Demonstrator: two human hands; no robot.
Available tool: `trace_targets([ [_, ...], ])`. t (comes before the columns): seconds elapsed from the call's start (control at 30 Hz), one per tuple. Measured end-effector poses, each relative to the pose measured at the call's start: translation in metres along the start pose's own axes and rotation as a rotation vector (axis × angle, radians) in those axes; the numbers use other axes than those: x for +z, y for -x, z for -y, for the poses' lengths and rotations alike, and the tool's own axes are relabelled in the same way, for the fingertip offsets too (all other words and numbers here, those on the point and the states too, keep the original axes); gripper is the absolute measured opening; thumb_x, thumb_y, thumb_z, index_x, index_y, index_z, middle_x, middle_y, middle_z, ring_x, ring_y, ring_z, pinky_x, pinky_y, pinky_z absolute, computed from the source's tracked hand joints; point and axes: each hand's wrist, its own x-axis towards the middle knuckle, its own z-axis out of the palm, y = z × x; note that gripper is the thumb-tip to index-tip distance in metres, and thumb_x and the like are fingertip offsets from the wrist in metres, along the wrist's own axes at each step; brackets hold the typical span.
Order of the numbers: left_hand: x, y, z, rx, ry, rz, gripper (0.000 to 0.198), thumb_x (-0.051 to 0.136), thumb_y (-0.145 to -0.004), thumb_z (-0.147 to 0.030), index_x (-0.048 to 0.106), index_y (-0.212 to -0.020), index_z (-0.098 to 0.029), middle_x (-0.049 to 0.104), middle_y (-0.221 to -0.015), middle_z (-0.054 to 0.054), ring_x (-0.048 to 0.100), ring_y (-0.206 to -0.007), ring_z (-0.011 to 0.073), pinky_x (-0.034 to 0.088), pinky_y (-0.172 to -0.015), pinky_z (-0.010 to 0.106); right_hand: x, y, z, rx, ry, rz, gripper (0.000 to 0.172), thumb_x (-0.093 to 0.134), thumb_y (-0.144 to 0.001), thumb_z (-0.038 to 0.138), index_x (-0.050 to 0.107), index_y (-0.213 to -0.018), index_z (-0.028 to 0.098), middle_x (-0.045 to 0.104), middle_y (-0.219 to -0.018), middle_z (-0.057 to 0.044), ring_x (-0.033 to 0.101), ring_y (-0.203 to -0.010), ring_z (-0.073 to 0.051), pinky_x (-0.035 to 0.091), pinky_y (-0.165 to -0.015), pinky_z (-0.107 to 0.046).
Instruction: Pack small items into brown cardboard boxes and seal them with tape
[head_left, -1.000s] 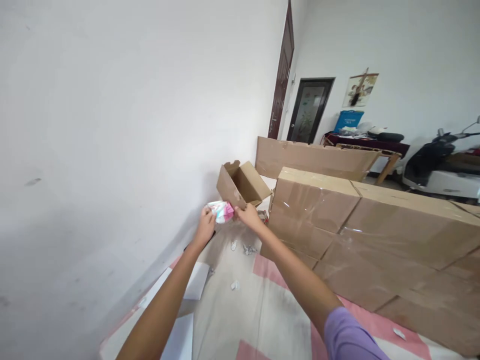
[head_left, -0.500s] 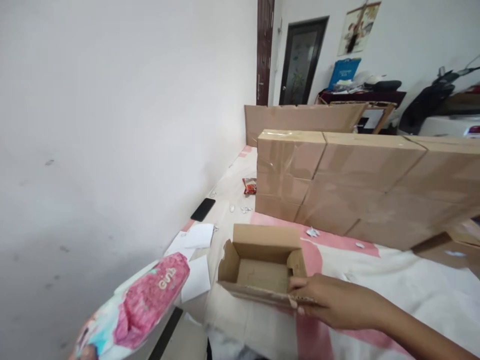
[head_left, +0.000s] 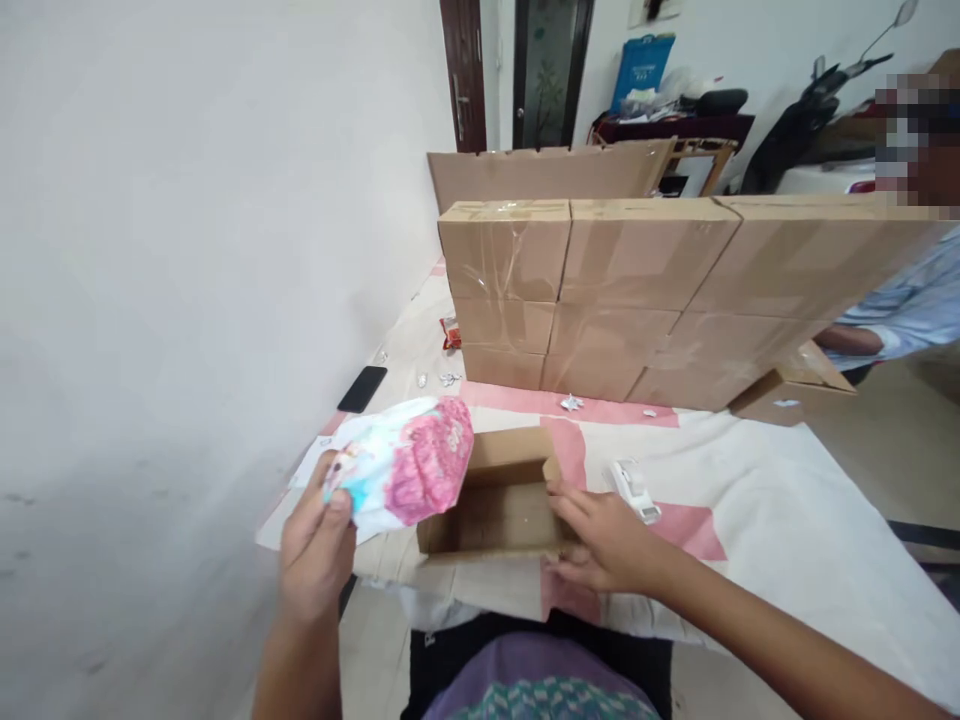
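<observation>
A small open cardboard box [head_left: 495, 520] sits on the cloth-covered table [head_left: 750, 520] right in front of me. My right hand [head_left: 600, 535] grips the box's right wall, fingers curled over its edge. My left hand [head_left: 319, 545] holds a soft pink, white and blue printed pack [head_left: 405, 470] by its near end. The pack's far end reaches over the box's left rim.
A wall of stacked, taped cardboard boxes [head_left: 622, 290] stands across the table behind. A black phone [head_left: 361, 388] lies by the white wall. A small white device [head_left: 634, 488] lies right of the box. Another person's sleeve [head_left: 900, 315] shows at far right.
The box came from the far wall side down to the table in front of me. The pack swung from low left up to the box's left rim.
</observation>
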Motion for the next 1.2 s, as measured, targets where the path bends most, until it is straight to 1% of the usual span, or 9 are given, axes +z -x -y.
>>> trace_targets([
  [0.17, 0.026, 0.002, -0.012, 0.022, -0.238, 0.316, 0.034, 0.052, -0.099, -0.04, 0.062, -0.076, -0.018, 0.055, -0.099, 0.007, 0.056, -0.092, 0.0192, 0.048, -0.082, 0.028, 0.019, 0.016, -0.006, 0.196, -0.159, -0.563, 0.035, 0.049, -0.095, 0.055, 0.055, -0.104, 0.021, 0.07, -0.117, -0.018, 0.071, -0.104, -0.029, 0.056, -0.073, -0.036],
  [0.33, 0.031, -0.005, -0.016, 0.071, -0.365, 0.557, 0.037, 0.046, -0.102, -0.038, 0.057, -0.073, -0.019, 0.053, -0.094, 0.007, 0.053, -0.087, 0.0194, 0.045, -0.077, 0.029, 0.031, 0.019, -0.009, 0.438, -0.222, -0.743, 0.025, 0.041, -0.102, 0.034, 0.055, -0.083, 0.024, 0.07, -0.081, -0.006, 0.066, -0.076, -0.023, 0.053, -0.066, -0.036],
  [0.43, 0.03, -0.015, -0.011, 0.053, -0.329, 0.646, 0.039, 0.043, -0.102, -0.042, 0.062, -0.078, -0.018, 0.056, -0.103, 0.011, 0.055, -0.098, 0.0236, 0.047, -0.085, 0.033, 0.023, 0.017, -0.008, 0.424, -0.042, -0.63, 0.017, 0.055, -0.096, 0.027, 0.061, -0.081, 0.024, 0.067, -0.075, -0.007, 0.061, -0.084, -0.028, 0.053, -0.074, -0.042],
  [0.5, 0.032, -0.023, -0.007, 0.058, -0.259, 0.702, 0.04, 0.043, -0.102, -0.043, 0.064, -0.081, -0.017, 0.057, -0.108, 0.013, 0.055, -0.108, 0.0268, 0.047, -0.094, 0.036, 0.011, 0.012, -0.006, 0.342, 0.074, -0.478, 0.011, 0.064, -0.09, 0.025, 0.068, -0.1, 0.022, 0.07, -0.094, -0.012, 0.059, -0.101, -0.035, 0.052, -0.085, -0.05],
  [0.63, 0.048, -0.031, -0.004, 0.073, -0.122, 0.804, 0.039, 0.045, -0.101, -0.047, 0.065, -0.086, -0.017, 0.057, -0.107, 0.013, 0.054, -0.117, 0.0292, 0.045, -0.102, 0.038, -0.024, -0.018, -0.002, 0.005, 0.069, -0.206, 0.092, 0.082, -0.077, 0.03, 0.036, -0.155, 0.023, 0.038, -0.159, -0.017, 0.034, -0.143, -0.045, 0.033, -0.114, -0.065],
  [0.73, 0.061, -0.028, -0.002, 0.055, -0.063, 0.851, 0.046, 0.044, -0.1, -0.054, 0.063, -0.081, -0.016, 0.057, -0.104, 0.014, 0.057, -0.11, 0.028, 0.048, -0.099, 0.038, -0.043, -0.051, -0.001, -0.257, -0.204, -0.049, 0.107, 0.082, -0.076, 0.04, 0.018, -0.161, 0.023, 0.033, -0.161, -0.016, 0.032, -0.148, -0.036, 0.035, -0.118, -0.052],
  [0.87, 0.054, -0.022, 0.018, 0.016, -0.024, 0.693, 0.053, 0.034, -0.102, -0.057, 0.066, -0.094, -0.016, 0.06, -0.115, 0.015, 0.058, -0.112, 0.0285, 0.049, -0.1, 0.04, -0.051, -0.08, 0.002, -0.295, -0.446, -0.03, 0.103, 0.082, -0.073, 0.045, 0.027, -0.157, 0.022, 0.055, -0.135, -0.013, 0.055, -0.123, -0.026, 0.047, -0.103, -0.037],
  [1.03, 0.016, -0.009, 0.057, -0.133, -0.368, 0.555, 0.042, 0.05, -0.098, -0.052, 0.059, -0.131, -0.027, 0.047, -0.15, 0.011, 0.041, -0.143, 0.0304, 0.032, -0.121, 0.05, -0.049, -0.09, 0.009, -0.104, -0.084, -0.034, 0.081, 0.075, -0.08, 0.054, 0.044, -0.149, 0.025, 0.057, -0.121, -0.016, 0.057, -0.11, -0.033, 0.049, -0.089, -0.047],
  [1.2, 0.007, 0.015, 0.069, -0.391, -0.423, 0.594, 0.049, 0.059, -0.093, -0.048, 0.048, -0.135, -0.028, 0.052, -0.144, 0.011, 0.058, -0.124, 0.0281, 0.053, -0.1, 0.043, -0.028, -0.109, 0.018, 0.028, 0.17, 0.247, 0.069, 0.067, -0.086, 0.053, 0.048, -0.145, 0.023, 0.061, -0.117, -0.018, 0.064, -0.1, -0.036, 0.052, -0.075, -0.041],
])
